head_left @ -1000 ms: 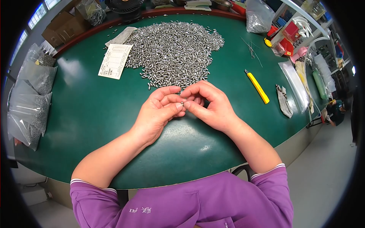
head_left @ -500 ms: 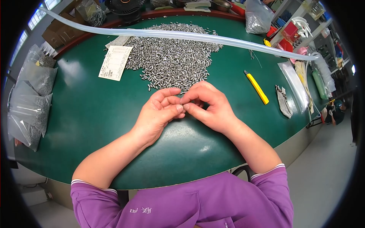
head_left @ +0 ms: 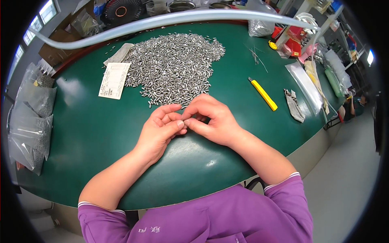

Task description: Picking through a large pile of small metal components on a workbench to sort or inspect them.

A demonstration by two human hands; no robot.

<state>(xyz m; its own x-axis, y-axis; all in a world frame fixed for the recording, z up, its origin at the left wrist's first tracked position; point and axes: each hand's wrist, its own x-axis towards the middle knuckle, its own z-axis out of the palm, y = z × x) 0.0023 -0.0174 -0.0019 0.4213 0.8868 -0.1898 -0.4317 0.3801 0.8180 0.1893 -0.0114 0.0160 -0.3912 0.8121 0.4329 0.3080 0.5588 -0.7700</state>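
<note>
A broad heap of small shiny metal pins (head_left: 174, 65) lies on the green table (head_left: 101, 133). Just on the near side of the heap, my two hands meet fingertip to fingertip. My left hand (head_left: 160, 130) pinches with thumb and forefinger, its other fingers curled loosely. Against it, my right hand (head_left: 212, 121) is closed in a pinch as well, the thumb tip touching the left thumb's tip. Whatever sits between the fingertips is too small and too covered to make out.
Bags of small parts (head_left: 34, 121) line the left edge. A paper slip (head_left: 114, 81) lies beside the heap. On the right are a yellow utility knife (head_left: 263, 94), a grey cloth (head_left: 294, 106) and clear plastic sleeves (head_left: 306, 87). A translucent tube (head_left: 174, 19) arches across the top; a black fan (head_left: 121, 11) stands behind.
The whole view has shifted, so the table things appear lower and further left, and the tube higher. Both hands keep the same pinched pose together.
</note>
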